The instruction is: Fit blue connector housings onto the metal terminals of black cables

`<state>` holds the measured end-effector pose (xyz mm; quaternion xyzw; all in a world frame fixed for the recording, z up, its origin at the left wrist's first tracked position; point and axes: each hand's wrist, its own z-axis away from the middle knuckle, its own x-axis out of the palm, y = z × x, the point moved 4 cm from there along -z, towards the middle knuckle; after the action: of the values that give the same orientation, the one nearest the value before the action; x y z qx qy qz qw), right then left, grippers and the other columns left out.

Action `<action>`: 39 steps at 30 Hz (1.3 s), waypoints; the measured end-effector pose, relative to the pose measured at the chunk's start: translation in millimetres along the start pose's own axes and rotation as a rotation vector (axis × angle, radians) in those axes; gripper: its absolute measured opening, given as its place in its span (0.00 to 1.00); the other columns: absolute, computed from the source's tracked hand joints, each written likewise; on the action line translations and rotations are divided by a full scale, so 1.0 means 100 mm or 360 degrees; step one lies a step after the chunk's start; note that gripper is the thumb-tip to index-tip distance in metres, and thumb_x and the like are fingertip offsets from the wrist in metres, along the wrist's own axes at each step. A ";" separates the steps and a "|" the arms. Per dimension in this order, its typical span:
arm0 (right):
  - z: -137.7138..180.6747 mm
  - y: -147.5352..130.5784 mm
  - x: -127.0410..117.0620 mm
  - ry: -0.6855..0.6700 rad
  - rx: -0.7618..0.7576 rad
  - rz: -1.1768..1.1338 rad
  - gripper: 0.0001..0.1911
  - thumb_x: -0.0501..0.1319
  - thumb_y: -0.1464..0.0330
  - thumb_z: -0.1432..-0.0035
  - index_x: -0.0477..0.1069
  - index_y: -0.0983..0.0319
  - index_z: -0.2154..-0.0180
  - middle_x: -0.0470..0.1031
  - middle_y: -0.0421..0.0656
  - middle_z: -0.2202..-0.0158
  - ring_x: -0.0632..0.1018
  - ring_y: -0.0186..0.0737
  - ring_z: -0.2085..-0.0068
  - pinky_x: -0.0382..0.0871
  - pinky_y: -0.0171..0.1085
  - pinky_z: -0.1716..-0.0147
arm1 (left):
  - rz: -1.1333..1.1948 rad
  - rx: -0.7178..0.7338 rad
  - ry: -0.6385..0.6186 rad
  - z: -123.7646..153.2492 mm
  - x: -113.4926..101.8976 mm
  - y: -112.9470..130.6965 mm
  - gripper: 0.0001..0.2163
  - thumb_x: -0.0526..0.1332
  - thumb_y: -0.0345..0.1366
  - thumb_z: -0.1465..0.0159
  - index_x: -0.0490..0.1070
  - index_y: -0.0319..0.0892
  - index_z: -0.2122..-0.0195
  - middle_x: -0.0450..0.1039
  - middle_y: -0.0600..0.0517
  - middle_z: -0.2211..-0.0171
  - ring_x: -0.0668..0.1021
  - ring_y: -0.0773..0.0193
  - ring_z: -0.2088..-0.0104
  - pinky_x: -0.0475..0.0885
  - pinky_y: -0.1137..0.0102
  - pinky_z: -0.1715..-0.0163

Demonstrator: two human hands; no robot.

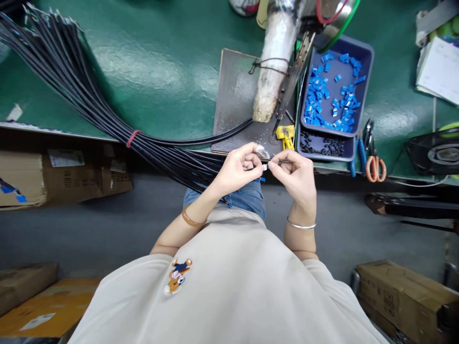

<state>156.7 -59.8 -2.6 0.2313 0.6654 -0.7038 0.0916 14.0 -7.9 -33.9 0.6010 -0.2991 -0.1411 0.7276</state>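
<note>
My left hand [239, 168] is closed in a pinch on the end of a black cable [201, 168] from a thick bundle of cables [89, 91], just below the green bench edge. My right hand [296, 173] is also pinched shut, its fingertips meeting the left hand's at a tiny white and blue piece [265, 166]. A thin metal pin seems to stick out to the right of that piece. The bundle fans out to the upper left and is tied with a red band [132, 138].
A blue tray [337, 91] of small blue parts sits over a tray of black parts [322, 145]. Orange-handled scissors [375, 165], blue pliers, a yellow tool [286, 135], a wrapped post [274, 62] on a dark mat. Cardboard boxes [53, 177] under and around the bench.
</note>
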 end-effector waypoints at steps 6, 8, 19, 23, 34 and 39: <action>0.15 -0.21 -0.24 0.0445 -0.0167 0.0092 0.08 0.63 0.62 0.43 0.75 0.58 0.63 0.70 0.36 0.77 0.67 0.29 0.79 0.56 0.33 0.80 | 0.0060 -0.0002 -0.0218 -0.04 -0.05 0.00 0.08 0.66 0.37 0.42 0.75 0.36 0.65 0.71 0.53 0.74 0.70 0.75 0.75 0.64 0.78 0.76; 0.23 -0.27 -0.44 0.0559 -0.0237 0.0043 0.08 0.62 0.63 0.41 0.72 0.57 0.59 0.71 0.36 0.77 0.72 0.31 0.77 0.61 0.33 0.79 | -0.0039 0.0065 -0.0461 -0.07 -0.05 0.08 0.08 0.67 0.38 0.41 0.77 0.37 0.68 0.74 0.49 0.70 0.72 0.73 0.73 0.66 0.77 0.73; -0.59 0.12 -1.34 0.0799 0.0162 0.1577 0.04 0.65 0.67 0.47 0.73 0.61 0.70 0.78 0.47 0.71 0.73 0.35 0.72 0.64 0.42 0.62 | -0.1722 0.0518 -0.0887 0.13 0.30 0.26 0.11 0.54 0.19 0.44 0.68 0.39 0.78 0.70 0.49 0.79 0.72 0.64 0.77 0.62 0.68 0.74; -1.03 0.31 -1.33 0.0746 0.0185 0.1637 0.05 0.64 0.69 0.46 0.76 0.62 0.66 0.80 0.45 0.67 0.74 0.36 0.67 0.63 0.39 0.61 | -0.1130 0.0354 -0.0031 0.03 0.04 0.13 0.06 0.57 0.31 0.36 0.71 0.38 0.69 0.73 0.51 0.75 0.73 0.68 0.77 0.66 0.71 0.73; -1.27 0.39 -1.34 0.0416 0.0224 0.1345 0.13 0.70 0.66 0.55 0.79 0.71 0.71 0.80 0.48 0.72 0.70 0.22 0.75 0.62 0.37 0.69 | 0.0352 -0.0083 0.0033 -0.05 -0.13 0.04 0.14 0.68 0.43 0.44 0.69 0.38 0.65 0.74 0.54 0.75 0.61 0.80 0.88 0.53 0.78 0.91; -1.32 0.52 -1.42 0.0391 0.0293 0.1200 0.15 0.69 0.65 0.60 0.78 0.71 0.72 0.80 0.41 0.74 0.72 0.21 0.74 0.59 0.40 0.70 | 0.0341 -0.0087 0.0033 -0.10 -0.06 0.09 0.12 0.69 0.40 0.46 0.72 0.37 0.67 0.71 0.55 0.79 0.59 0.80 0.86 0.48 0.78 0.90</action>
<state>330.9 38.6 13.8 0.5488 0.4741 -0.6446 0.2420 13.9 5.5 -28.2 0.5470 -0.3501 -0.0641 0.7577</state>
